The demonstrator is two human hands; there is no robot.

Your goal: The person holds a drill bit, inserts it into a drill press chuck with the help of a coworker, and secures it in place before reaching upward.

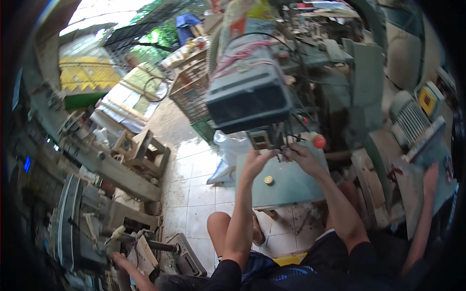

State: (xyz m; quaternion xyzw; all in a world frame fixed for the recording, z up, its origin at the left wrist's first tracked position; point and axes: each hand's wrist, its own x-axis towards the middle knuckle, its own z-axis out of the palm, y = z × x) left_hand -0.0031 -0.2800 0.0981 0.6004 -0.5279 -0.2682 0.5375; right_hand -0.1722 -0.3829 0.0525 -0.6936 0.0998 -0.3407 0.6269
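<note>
Both my hands are stretched out over a grey-green board (257,196), below the dark machine head (247,104). The fingers of my left hand (259,161) are bent together at the machine's lower end. Beside it, my right hand (303,157) is closed in a pinch. Whatever lies between the fingertips is too small and blurred to name. A red ball knob (319,141) stands just right of my right hand. On the board, nearer to me, sits a small round container with a yellow top (268,180).
Another person's hand (119,260) is at a machine on the lower left. A second person's arm (421,233) reaches in at the right edge. Beyond the board are a clear plastic bag (228,153) and a plastic crate (191,94). A wooden stand (148,154) is to the left.
</note>
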